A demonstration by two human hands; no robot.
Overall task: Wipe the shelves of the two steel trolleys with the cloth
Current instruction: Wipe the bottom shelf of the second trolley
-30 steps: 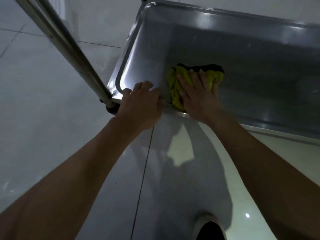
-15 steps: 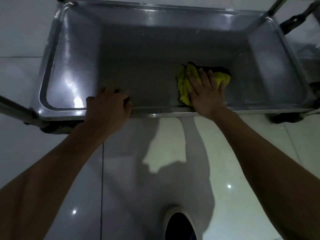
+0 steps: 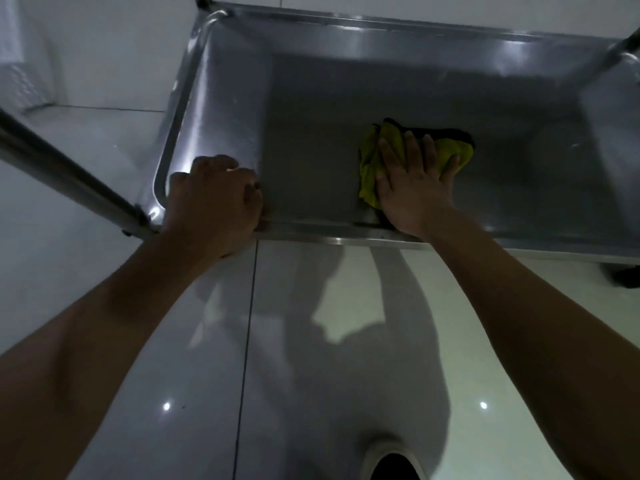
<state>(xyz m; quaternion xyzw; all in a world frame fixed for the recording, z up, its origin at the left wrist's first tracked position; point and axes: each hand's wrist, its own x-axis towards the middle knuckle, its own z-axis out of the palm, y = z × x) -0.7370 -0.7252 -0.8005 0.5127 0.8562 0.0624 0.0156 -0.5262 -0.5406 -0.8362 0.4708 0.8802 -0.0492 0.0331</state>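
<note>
A steel trolley's low shelf (image 3: 311, 140) lies below me, a shallow tray with a raised rim. A yellow cloth with a dark edge (image 3: 450, 150) lies on the shelf near its front rim, right of the middle. My right hand (image 3: 412, 181) presses flat on the cloth with straight, spread fingers. My left hand (image 3: 214, 199) grips the shelf's front rim near the left corner, fingers curled over the edge.
A steel upright (image 3: 69, 178) slants in from the left to the shelf's front-left corner. Another upright (image 3: 623, 46) stands at the back right. A dark caster (image 3: 623, 278) shows under the right end. Glossy white floor tiles (image 3: 311, 375) surround the trolley; a shoe tip (image 3: 394, 462) is below.
My right hand has slid the cloth to the right along the shelf. My left hand stays curled on the front rim. The view has swung across the trolley.
</note>
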